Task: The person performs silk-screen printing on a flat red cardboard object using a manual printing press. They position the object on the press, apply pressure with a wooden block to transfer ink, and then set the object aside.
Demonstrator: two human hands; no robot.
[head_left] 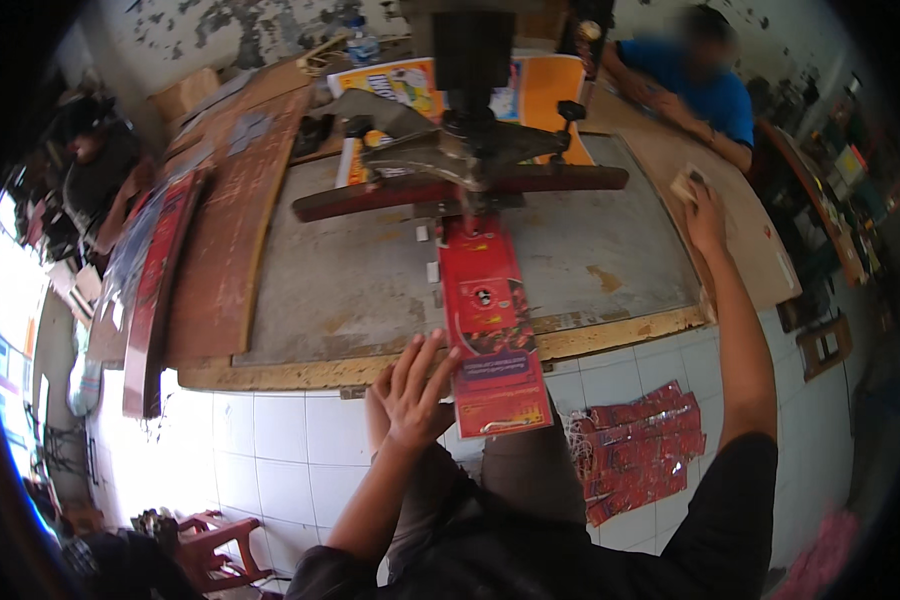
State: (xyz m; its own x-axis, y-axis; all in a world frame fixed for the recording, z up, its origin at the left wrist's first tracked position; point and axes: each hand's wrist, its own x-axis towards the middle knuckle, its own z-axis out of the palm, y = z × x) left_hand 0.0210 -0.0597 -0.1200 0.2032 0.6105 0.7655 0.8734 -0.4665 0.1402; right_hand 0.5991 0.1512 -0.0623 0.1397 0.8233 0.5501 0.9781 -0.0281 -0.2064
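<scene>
A long red printed plastic packaging strip [487, 290] lies on the grey metal table plate [360, 290]. Its near end sticks out past the table edge, over my lap. My left hand [410, 390] rests at the strip's left edge with fingers spread, the tips touching it; its thumb is hidden. Over the strip's far end stands a metal press [470, 150] with a wide crossbar, which covers that end. My right arm reaches far forward, and my right hand [707, 218] is closed around a small tan block [684, 187] on the brown board at the right.
Several red packs [640, 445] lie on the tiled floor right of my legs. A plastic-wrapped red stack [160, 270] sits at the table's left. A co-worker in a blue shirt [705, 85] sits at the far right; a red stool [220, 550] stands lower left.
</scene>
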